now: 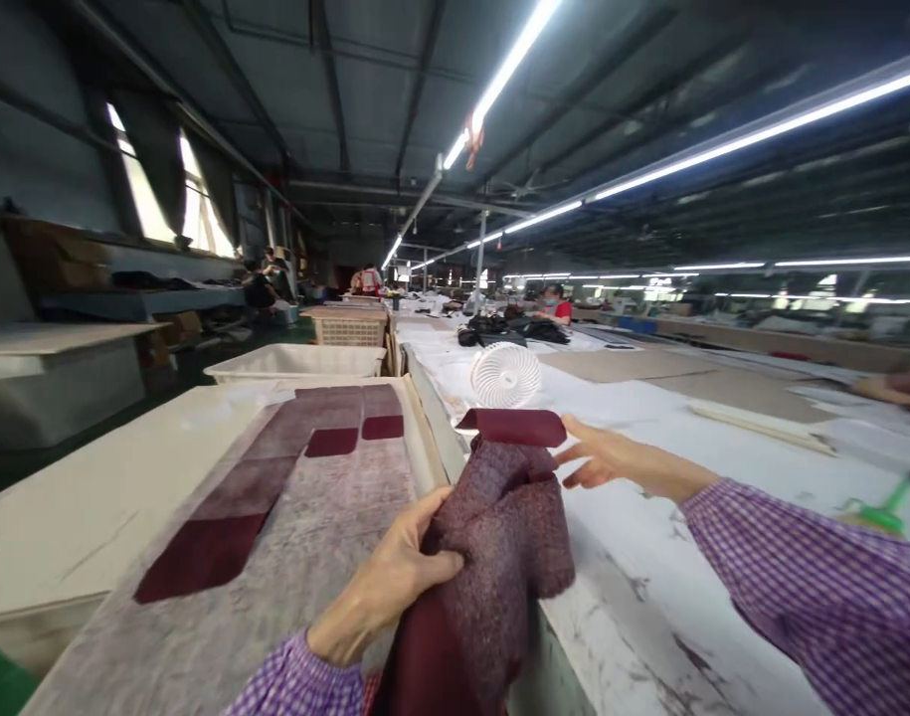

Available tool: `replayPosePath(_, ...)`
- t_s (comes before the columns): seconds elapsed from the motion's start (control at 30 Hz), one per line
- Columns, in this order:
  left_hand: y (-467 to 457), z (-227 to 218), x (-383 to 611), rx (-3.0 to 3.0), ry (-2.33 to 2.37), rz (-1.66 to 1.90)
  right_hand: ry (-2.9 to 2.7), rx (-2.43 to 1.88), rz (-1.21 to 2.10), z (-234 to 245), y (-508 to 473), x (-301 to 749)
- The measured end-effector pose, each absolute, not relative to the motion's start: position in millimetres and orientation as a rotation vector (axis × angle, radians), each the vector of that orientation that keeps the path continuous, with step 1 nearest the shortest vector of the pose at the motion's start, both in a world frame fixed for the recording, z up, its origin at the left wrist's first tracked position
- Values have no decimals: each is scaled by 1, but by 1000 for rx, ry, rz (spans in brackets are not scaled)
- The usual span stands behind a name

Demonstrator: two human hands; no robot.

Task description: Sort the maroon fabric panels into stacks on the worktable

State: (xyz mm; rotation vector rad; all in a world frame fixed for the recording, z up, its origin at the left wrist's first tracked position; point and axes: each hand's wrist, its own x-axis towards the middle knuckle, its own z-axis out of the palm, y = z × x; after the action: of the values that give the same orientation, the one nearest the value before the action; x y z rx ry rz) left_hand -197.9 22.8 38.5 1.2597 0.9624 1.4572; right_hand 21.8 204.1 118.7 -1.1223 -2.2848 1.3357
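Observation:
My left hand is closed on a large, limp maroon piece of leather-like material, its thumb on top. The piece is folded over itself, with a fuzzy mottled backing outward and a smooth maroon face showing low down. At its far end a smooth maroon flap curls over. My right hand is beside the right end of this flap, fingers spread and fingertips at its edge; I cannot tell how firmly they touch. On the left table, overlapping maroon pieces lie in a row, several mostly backing side up.
A small white fan stands just beyond the flap. A white worktable runs along the right, with a green-nozzled tool on it. A white bin and a crate stand ahead. A person in red is farther back.

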Motion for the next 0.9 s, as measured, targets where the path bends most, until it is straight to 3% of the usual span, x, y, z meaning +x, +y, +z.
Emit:
replayPosePath(0.1, 27, 43, -189, 1212, 903, 1418, -2101, -990, 1697, 112, 216, 27)
replayPosePath(0.3, 28, 58, -191, 1209, 859, 1385, -1770, -816, 1535, 134, 196, 23)
replayPosePath(0.4, 28, 59, -193, 1185, 827, 1398, -2086, -768, 1083, 135, 187, 32)
replayPosePath(0.53, 27, 57, -196, 1157, 787, 1438, -2374, -435, -117, 121, 198, 43)
replayPosePath(0.6, 27, 58, -197, 1143, 774, 1447, -2324, -251, -468, 118, 208, 40)
replayPosePath(0.77, 26, 64, -204, 1095, 730, 1432, -2300, 34, -732, 135, 207, 26)
replayPosePath(0.9, 22, 66, -216, 1109, 742, 1382, -2366, 169, -728, 158, 188, 18)
